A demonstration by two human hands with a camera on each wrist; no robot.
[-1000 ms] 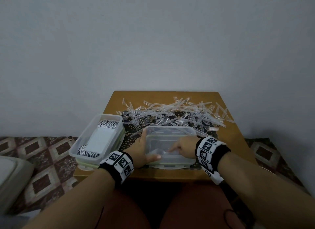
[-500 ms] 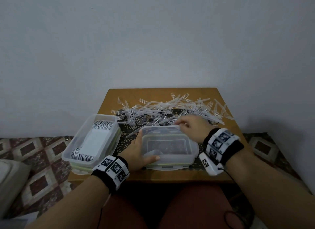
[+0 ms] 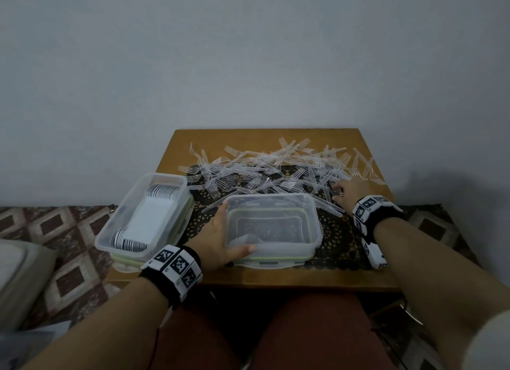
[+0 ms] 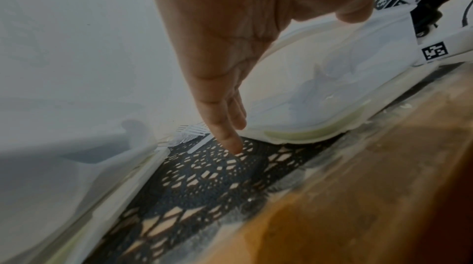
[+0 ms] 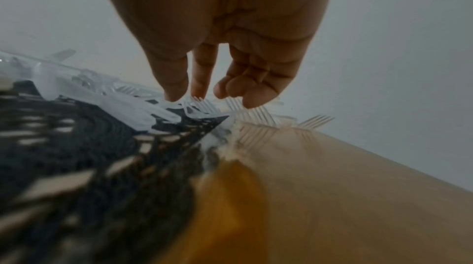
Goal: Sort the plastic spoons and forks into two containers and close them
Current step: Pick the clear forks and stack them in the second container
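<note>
Right hand (image 3: 349, 189) moved to fork pile (image 3: 276, 168), fingers loose. Left hand (image 3: 218, 238) grips near-empty container (image 3: 271, 226); left container (image 3: 143, 215) holds spoons (image 3: 162, 191).

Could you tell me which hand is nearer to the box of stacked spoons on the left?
Left. The left hand holds the nearly empty box right beside the spoon box; the right hand reaches into the fork pile, far across the table.

Two containers (image 3: 271, 226), two hands (image 3: 214, 241), perhaps dozens of forks (image 3: 265, 171).
</note>
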